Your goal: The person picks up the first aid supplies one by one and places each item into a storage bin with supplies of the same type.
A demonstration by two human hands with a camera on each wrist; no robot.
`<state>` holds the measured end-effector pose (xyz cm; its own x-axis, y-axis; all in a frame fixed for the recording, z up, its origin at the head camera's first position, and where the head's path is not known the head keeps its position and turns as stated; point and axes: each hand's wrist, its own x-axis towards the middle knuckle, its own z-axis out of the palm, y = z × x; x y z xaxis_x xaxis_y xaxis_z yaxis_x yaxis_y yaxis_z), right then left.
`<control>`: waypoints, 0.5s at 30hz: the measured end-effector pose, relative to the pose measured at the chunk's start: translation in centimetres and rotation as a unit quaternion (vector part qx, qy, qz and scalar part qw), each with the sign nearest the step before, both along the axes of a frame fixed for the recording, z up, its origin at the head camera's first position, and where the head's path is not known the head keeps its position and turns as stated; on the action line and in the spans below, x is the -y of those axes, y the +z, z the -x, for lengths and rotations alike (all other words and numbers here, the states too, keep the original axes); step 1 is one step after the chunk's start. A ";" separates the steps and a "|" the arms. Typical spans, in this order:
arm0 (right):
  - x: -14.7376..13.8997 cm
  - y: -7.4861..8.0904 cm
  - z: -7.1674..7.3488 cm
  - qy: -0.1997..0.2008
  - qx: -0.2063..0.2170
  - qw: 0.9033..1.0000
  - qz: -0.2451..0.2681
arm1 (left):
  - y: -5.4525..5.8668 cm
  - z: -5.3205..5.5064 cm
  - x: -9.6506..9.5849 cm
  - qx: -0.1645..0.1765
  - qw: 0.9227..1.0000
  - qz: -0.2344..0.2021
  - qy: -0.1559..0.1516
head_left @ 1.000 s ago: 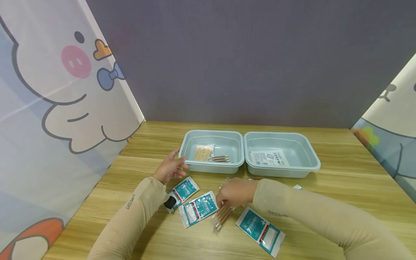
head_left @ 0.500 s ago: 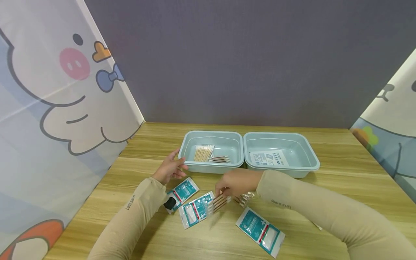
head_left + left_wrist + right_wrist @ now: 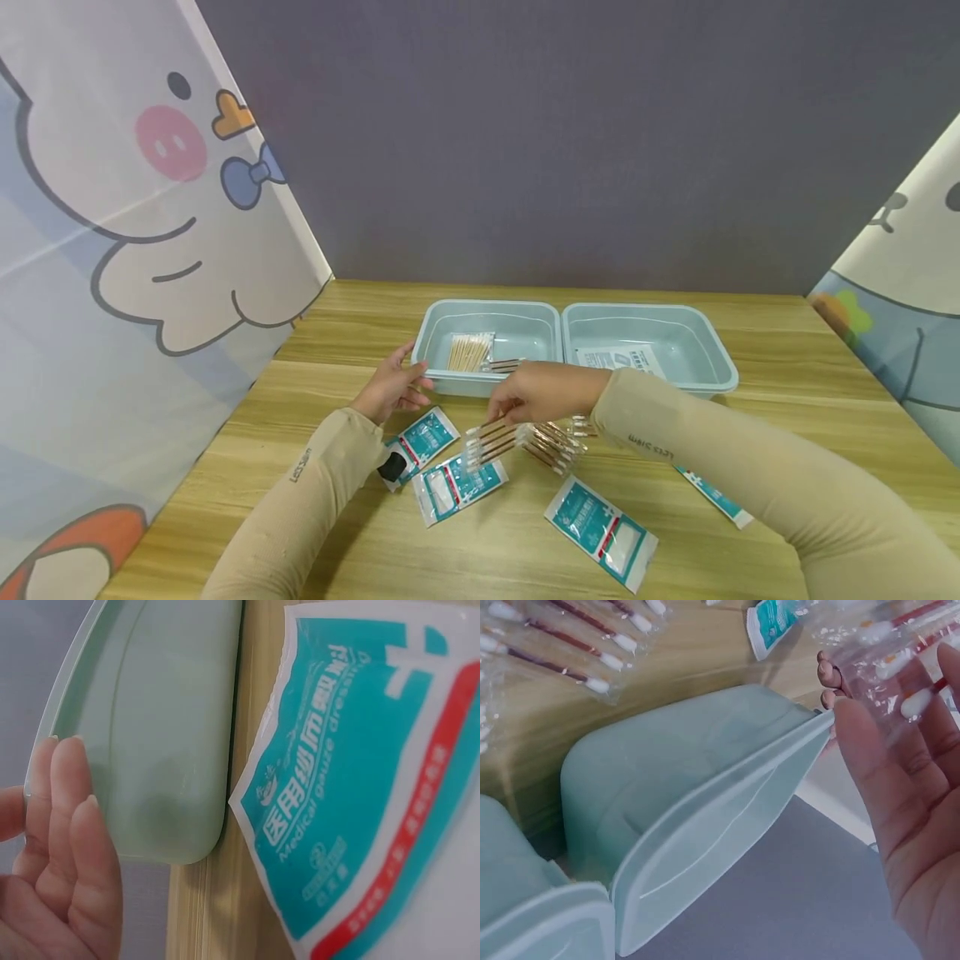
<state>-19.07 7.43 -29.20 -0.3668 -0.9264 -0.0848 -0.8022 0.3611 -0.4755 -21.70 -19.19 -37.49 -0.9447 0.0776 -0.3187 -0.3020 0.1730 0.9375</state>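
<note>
My left hand (image 3: 390,387) grips the left front corner of the left pale-blue plastic basin (image 3: 457,386), thumb at the rim and fingers against the outer wall. In the left wrist view those fingers (image 3: 84,832) lie against the basin (image 3: 161,742). In front of this basin my right hand (image 3: 547,392) pinches a clear packet of brown-stemmed cotton swabs (image 3: 487,446), raised above the table. The right wrist view shows the packet's white tips (image 3: 891,664) beside the thumb. Inside the left basin are a packet of pale-stick swabs (image 3: 470,352) and brown-stemmed swabs (image 3: 501,365), partly hidden by the right hand.
More brown-stemmed swab packets (image 3: 557,450) lie on the table. Medical gauze dressing packets (image 3: 427,436) are scattered around: one (image 3: 457,490) below the held packet, another (image 3: 602,533) nearer the front, one (image 3: 716,497) partly under the right sleeve. The right basin (image 3: 716,367) holds a white printed packet (image 3: 626,357).
My right hand has lifted the swab packet off the table, away from the other swab packets, and brought it up toward the left basin. The left hand has stayed on the basin's corner.
</note>
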 end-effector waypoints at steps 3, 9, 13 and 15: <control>0.1 0.3 0.1 -0.006 -0.003 1.000 0.001 | 0.1 0.0 0.1 0.000 1.000 -0.002 -0.002; 0.0 1.1 0.6 -0.018 -0.020 1.000 0.017 | 0.1 -0.1 0.0 -0.003 1.000 -0.006 -0.002; -0.4 1.8 1.0 -0.036 -0.021 0.998 0.036 | 0.1 -0.1 0.0 -0.002 1.000 -0.009 -0.002; -0.6 2.2 1.3 -0.046 -0.018 0.998 0.047 | 0.1 -0.1 0.0 -0.002 1.000 -0.009 0.001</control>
<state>-20.34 8.08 -27.01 -0.4520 -0.8919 0.0167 -0.7850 0.3888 -0.4823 -21.61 -19.17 -37.44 -0.9462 0.0819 -0.3131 -0.2981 0.1564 0.9416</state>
